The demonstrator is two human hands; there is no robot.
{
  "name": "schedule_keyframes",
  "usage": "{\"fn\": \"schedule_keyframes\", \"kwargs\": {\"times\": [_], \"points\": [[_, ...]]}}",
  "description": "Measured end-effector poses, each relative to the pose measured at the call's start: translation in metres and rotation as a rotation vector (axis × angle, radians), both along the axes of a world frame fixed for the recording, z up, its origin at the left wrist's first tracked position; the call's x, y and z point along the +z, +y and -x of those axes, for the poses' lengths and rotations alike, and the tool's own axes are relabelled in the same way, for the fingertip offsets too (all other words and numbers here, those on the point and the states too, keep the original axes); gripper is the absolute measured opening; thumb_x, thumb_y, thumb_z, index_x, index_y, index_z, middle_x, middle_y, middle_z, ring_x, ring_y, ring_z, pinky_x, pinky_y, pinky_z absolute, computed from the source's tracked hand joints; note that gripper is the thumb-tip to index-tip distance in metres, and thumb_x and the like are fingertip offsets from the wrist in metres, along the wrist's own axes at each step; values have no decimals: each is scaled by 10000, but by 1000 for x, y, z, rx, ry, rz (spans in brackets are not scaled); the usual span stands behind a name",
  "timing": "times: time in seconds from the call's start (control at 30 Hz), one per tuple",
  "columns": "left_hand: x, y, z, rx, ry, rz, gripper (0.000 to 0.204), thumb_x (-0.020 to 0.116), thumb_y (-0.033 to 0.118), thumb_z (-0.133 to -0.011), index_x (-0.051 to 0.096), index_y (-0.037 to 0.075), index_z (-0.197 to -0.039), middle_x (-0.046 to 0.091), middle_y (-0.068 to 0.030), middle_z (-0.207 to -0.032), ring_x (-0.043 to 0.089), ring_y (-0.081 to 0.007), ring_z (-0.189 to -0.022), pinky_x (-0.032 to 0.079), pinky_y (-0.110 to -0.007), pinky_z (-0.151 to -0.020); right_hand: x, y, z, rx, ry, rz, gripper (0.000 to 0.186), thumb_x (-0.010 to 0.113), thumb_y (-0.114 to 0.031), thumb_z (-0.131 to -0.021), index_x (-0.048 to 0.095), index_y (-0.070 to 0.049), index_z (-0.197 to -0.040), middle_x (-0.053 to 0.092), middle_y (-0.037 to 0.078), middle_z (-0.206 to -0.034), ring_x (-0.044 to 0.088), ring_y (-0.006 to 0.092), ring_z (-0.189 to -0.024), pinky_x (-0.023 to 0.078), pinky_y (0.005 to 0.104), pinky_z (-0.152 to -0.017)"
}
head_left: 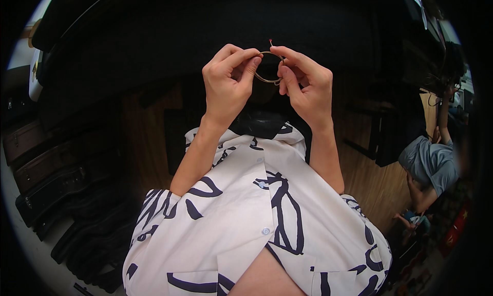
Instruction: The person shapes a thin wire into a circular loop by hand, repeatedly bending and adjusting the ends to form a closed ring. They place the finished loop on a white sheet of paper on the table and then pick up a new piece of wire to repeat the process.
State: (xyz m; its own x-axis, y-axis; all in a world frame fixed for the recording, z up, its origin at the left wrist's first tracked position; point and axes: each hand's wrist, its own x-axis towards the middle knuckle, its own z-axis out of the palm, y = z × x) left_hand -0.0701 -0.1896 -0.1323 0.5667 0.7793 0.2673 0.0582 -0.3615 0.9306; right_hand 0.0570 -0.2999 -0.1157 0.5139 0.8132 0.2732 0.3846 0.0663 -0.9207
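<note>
A coiled string (266, 81) of thin, brass-coloured wire forms a small ring between my two hands, held up in front of my body. The thumb and forefinger of my left hand (225, 82) pinch the ring on its left side. On the opposite side, my right hand (311, 88) grips the coil with thumb and bent fingers. Its forefinger reaches over the top, near a short free end with a red tip (270, 40) that sticks up. Where the wire passes behind my right fingers, it is hidden.
Beyond my hands stretches a dark surface (205, 29). Several dark, instrument-like cases (49, 162) are lined up at the left. To the right, another person in a grey shirt (431, 160) is over the wooden floor (359, 170), past a black frame (379, 139).
</note>
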Motion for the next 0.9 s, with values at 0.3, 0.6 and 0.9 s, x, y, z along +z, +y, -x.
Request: {"fn": "schedule_keyframes", "kwargs": {"times": [0.3,0.6,0.9], "points": [[6,-9,-3,22,3,-180,101,727,-6,-854,755,7,-951,647,-43,-793,606,-78,-607,436,-193,-500,0,0,-6,-86,-261,67,289,626,49,-857,721,-35,-1117,645,93,-729,596,174,-547,429,281,-488],[5,-15,-6,-21,0,-163,88,719,-9,-857,746,-5,-940,647,-46,-792,608,-87,-600,451,-194,-499,-5,5,-11,-87,-283,47,157,632,63,-845,719,13,-966,701,112,-841,679,219,-666,522,285,-594],[5,-13,-4,-60,-18,-60,97,708,-14,-867,741,-33,-956,659,-60,-809,650,-96,-654,498,-198,-551,-7,1,-14,-18,-216,96,254,576,78,-881,656,-50,-1086,682,96,-748,654,204,-615,513,279,-586]]}}
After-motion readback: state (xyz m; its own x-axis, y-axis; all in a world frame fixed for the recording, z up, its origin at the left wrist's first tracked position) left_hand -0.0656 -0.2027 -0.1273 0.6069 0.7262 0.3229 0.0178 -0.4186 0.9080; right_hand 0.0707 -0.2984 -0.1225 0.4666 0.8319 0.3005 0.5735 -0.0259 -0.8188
